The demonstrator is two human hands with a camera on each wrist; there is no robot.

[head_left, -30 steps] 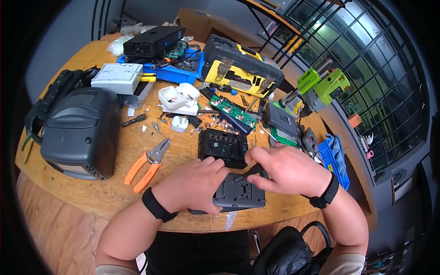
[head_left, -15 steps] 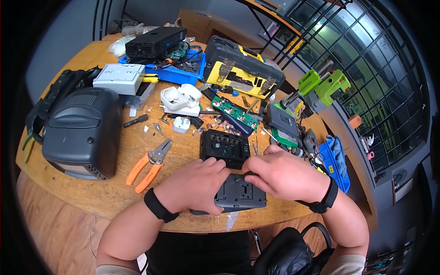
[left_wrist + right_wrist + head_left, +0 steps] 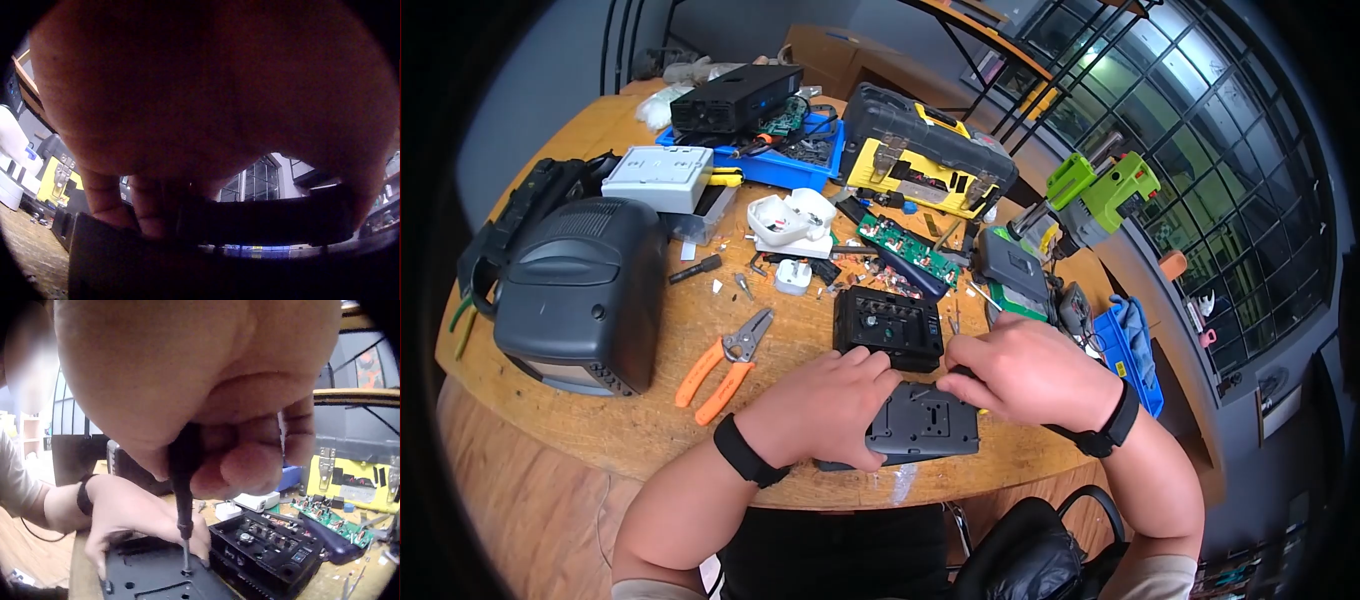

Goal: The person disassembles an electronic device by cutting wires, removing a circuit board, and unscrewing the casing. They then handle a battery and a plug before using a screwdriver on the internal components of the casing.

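Observation:
A dark grey plastic housing (image 3: pixel 925 425) lies face down at the table's near edge, screw holes showing on its back. My left hand (image 3: pixel 825 405) grips its left part, fingers over the far side and thumb at the near side. In my right hand (image 3: pixel 1035 370) is a black-handled screwdriver (image 3: pixel 183 503), pinched between thumb and fingers. The right wrist view has its metal shaft standing nearly upright, the tip in a screw hole near the housing's far edge. Just beyond sits an open black casing (image 3: pixel 888 328) with parts inside. Dark shadow hides much of the left wrist view.
Orange-handled wire strippers (image 3: pixel 725 365) lie to the left, before a large dark grey device (image 3: pixel 580 290). Behind are white plugs (image 3: pixel 792 275), a green circuit board (image 3: pixel 908 247) and scattered scraps. A yellow-black toolbox (image 3: pixel 930 150) and blue tray (image 3: pixel 785 170) stand at the back.
My right hand's thumb and fingers have closed in and turned around the screwdriver handle, which showed more before. The left hand and the housing have stayed in place.

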